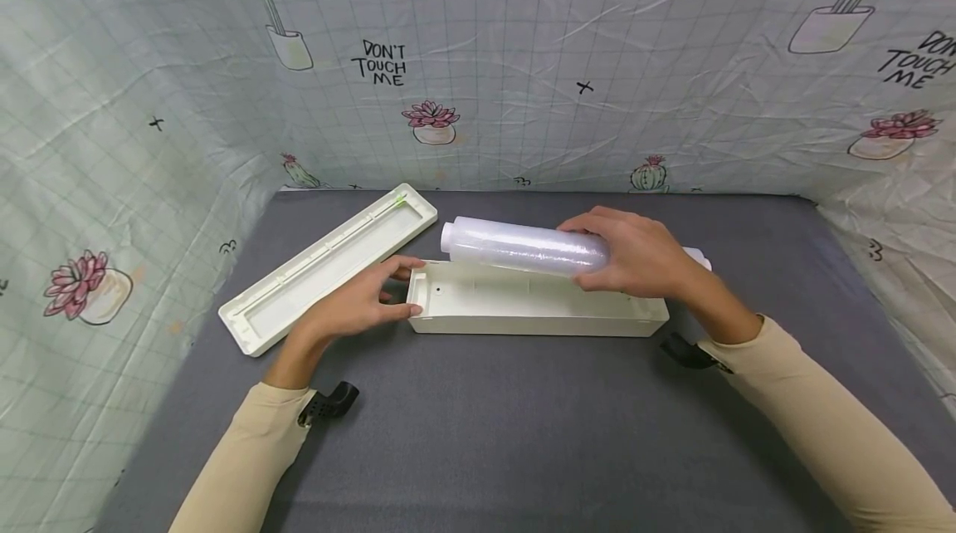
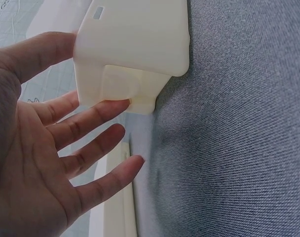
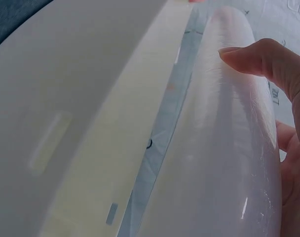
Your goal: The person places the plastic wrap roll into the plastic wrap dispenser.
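Note:
A roll of cling film (image 1: 515, 244) lies in the grip of my right hand (image 1: 635, 246), over the back part of an open cream box (image 1: 538, 325). Its white core sticks out at both ends. In the right wrist view, my thumb presses along the film roll (image 3: 214, 148), and a gap shows between it and the box wall (image 3: 105, 118). My left hand (image 1: 358, 300) holds the box's left end, thumb on the near corner and fingers at the far one. The left wrist view shows the box end (image 2: 135, 34) between thumb and fingers, the other fingers spread.
A long cream lid (image 1: 329, 267) lies slanted on the grey cloth (image 1: 478, 425), inner side up, behind my left hand. A small green piece (image 1: 400, 200) sits at its far end. A printed curtain (image 1: 508, 60) encloses the back and sides of the table.

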A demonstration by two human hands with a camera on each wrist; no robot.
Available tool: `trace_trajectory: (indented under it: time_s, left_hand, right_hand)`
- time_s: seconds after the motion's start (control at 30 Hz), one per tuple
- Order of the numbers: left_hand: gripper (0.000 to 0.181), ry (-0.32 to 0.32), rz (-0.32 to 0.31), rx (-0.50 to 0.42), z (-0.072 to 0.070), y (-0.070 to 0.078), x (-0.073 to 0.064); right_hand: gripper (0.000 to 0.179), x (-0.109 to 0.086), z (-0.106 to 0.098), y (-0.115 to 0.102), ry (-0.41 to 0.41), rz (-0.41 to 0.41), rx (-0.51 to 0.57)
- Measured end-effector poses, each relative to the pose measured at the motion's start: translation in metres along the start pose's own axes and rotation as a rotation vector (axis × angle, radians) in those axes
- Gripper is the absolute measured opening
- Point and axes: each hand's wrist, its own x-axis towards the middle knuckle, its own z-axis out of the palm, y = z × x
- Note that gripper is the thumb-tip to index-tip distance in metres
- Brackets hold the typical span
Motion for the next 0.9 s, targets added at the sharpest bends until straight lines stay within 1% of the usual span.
trace_trajectory:
  time_s: [0.3,0.53,0.7,0.9]
  left_hand:
    - [0.071,0.004,-0.007,-0.004,0.001,-0.001,0.000]
    - [0.073,0.006,0.017,-0.015,0.001,-0.002,-0.001]
    - [0.073,0.005,0.022,-0.029,0.001,-0.002,0.000]
    - [0.072,0.008,0.031,-0.037,0.000,-0.002,0.001]
  right_hand:
    - [0.059,0.006,0.009,-0.011,-0.005,-0.037,-0.011]
    - [0.058,0.010,0.014,-0.017,-0.028,-0.070,-0.018]
    - [0.057,0.012,0.018,-0.021,-0.040,-0.101,-0.018]
    - [0.058,0.015,0.023,-0.025,-0.063,-0.108,-0.018]
